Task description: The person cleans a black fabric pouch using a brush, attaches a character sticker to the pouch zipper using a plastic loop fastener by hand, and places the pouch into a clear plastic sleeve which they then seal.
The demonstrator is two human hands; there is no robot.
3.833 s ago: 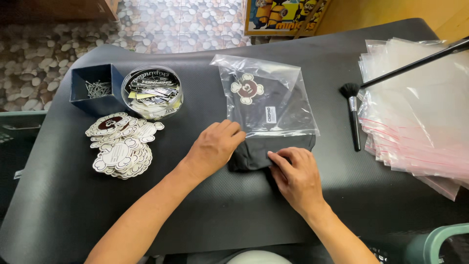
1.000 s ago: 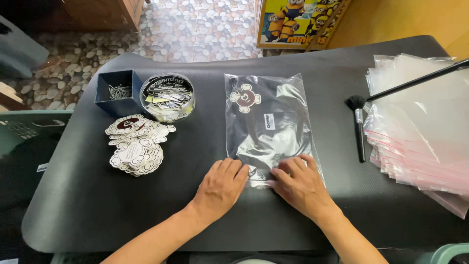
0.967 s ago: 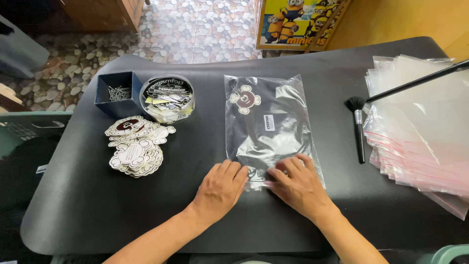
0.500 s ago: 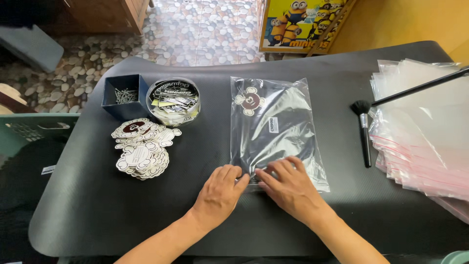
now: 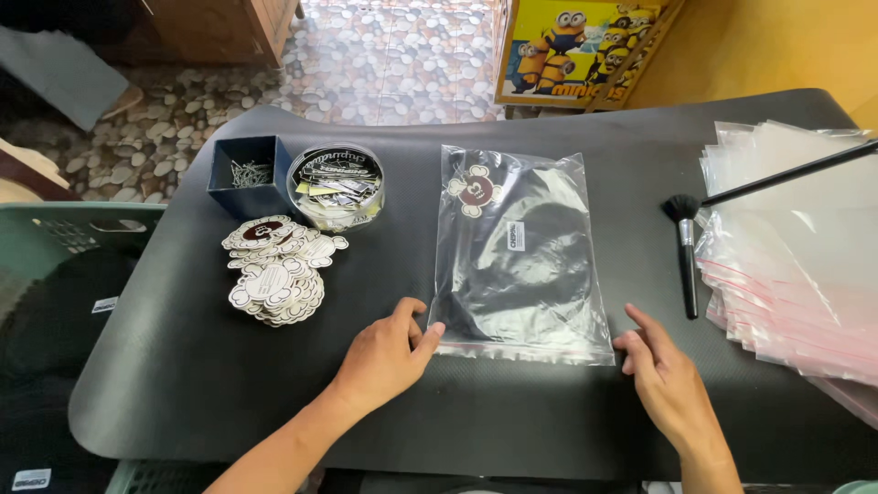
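Black mat covers the table (image 5: 183, 384), and a clear zip bag (image 5: 521, 256) is laid flat in the middle of it with a dark folded garment and a round cut-out tag sealed up inside. The bag's zip edge is turned toward the person, and it looks pressed shut along its length, so the packing of this one seems pretty much done.

The left hand (image 5: 384, 357) is rested on the table with fingers loosely spread, fingertips touching the bag's near left corner; nothing is gripped. The right hand (image 5: 663, 370) is laid open just beside the near right corner, apparently a hair off the bag, also holding nothing.

What's left, as far as can be judged: the filled bag hasn't been set aside yet, and plenty is lined up for more. A stack of empty bags (image 5: 796, 265) is piled at the right edge, with a brush (image 5: 684, 252) lying between it and the filled bag. Off to the left a heap of cut-out tags (image 5: 274, 270) is kept near a round tin (image 5: 336, 185) of labels and a small blue box (image 5: 247, 174) of pins.
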